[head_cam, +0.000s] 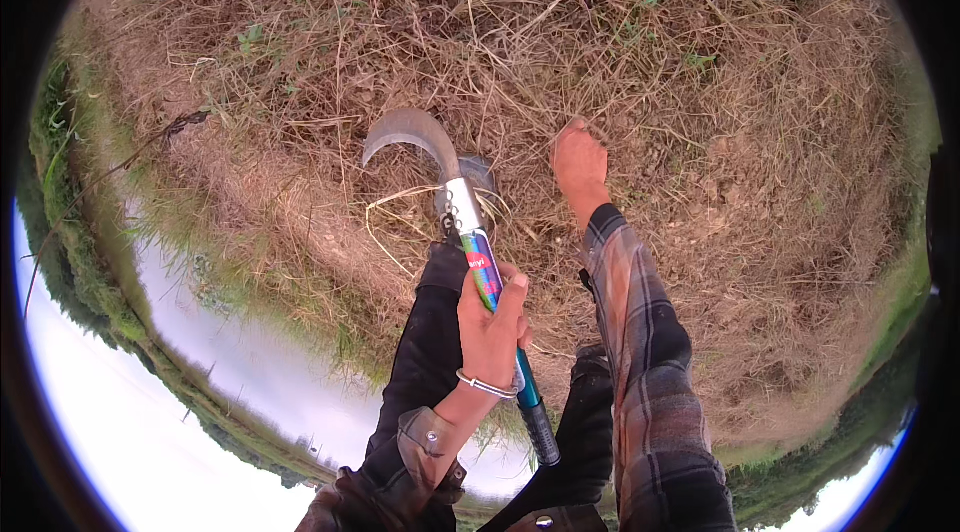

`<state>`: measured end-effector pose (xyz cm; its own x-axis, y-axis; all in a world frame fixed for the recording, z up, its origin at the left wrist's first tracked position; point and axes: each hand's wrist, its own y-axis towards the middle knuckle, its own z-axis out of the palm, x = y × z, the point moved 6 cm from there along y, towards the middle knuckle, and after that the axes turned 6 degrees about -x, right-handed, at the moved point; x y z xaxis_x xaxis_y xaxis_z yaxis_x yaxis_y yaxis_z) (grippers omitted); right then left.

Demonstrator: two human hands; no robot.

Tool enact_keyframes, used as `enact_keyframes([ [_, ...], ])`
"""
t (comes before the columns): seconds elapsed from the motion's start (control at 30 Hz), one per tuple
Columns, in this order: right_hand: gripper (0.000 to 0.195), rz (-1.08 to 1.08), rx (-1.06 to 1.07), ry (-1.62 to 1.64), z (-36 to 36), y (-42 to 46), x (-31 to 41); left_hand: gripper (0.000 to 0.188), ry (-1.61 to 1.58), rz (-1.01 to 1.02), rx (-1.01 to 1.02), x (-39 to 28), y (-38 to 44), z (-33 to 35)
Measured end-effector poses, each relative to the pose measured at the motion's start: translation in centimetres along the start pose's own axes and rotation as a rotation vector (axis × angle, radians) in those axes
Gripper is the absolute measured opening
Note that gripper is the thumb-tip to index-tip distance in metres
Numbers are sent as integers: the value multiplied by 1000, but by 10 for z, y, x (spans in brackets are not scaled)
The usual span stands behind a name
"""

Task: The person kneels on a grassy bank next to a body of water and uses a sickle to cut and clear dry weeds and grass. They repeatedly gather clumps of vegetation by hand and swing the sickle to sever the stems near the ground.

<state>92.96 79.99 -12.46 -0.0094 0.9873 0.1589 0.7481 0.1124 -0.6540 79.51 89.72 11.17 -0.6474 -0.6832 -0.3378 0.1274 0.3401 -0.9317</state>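
My left hand (493, 322) is closed round the coloured handle of a sickle (420, 130), whose curved metal blade points up and to the left. The handle's black end reaches down past my wrist, which wears a metal bangle (487, 386). Ahead and to the right, my right hand (581, 163) is curled at the dry grass (487, 66); its fingertips are hidden, so whether it grips any stalks cannot be told. A few pale stalks (373, 220) lie bent around the sickle's metal collar. Below the collar, one shoe (480, 172) shows in part.
Matted dry grass and bare soil (720, 224) surround my legs. Water (247, 352) lies beyond the grassy bank on the left. A thin dark stem (112, 170) slants across the left side. Small green weeds (701, 60) poke through ahead.
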Motion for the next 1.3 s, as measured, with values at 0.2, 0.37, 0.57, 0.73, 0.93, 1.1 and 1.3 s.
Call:
enact_keyframes([
  [0.2,26,-253,-229,253,-39,-12,6,15,-7,22,-10,2,-3,1],
  [0.37,27,-25,51,1112,-35,-89,-12,15,0,83,-38,2,-4,3],
  [0.57,26,793,-556,1422,-62,-245,-293,15,3,48,-16,10,-5,9],
  [0.73,57,1050,-740,832,-130,-403,-496,15,36,81,-10,13,-11,15],
  [0.93,55,613,-8,-558,-130,-340,-420,15,62,165,5,13,-13,19],
  [1.1,42,52,369,1066,-92,-310,-143,17,30,251,48,11,-18,40],
  [1.3,34,229,579,1356,-116,-341,-30,37,456,511,396,14,-32,62],
])
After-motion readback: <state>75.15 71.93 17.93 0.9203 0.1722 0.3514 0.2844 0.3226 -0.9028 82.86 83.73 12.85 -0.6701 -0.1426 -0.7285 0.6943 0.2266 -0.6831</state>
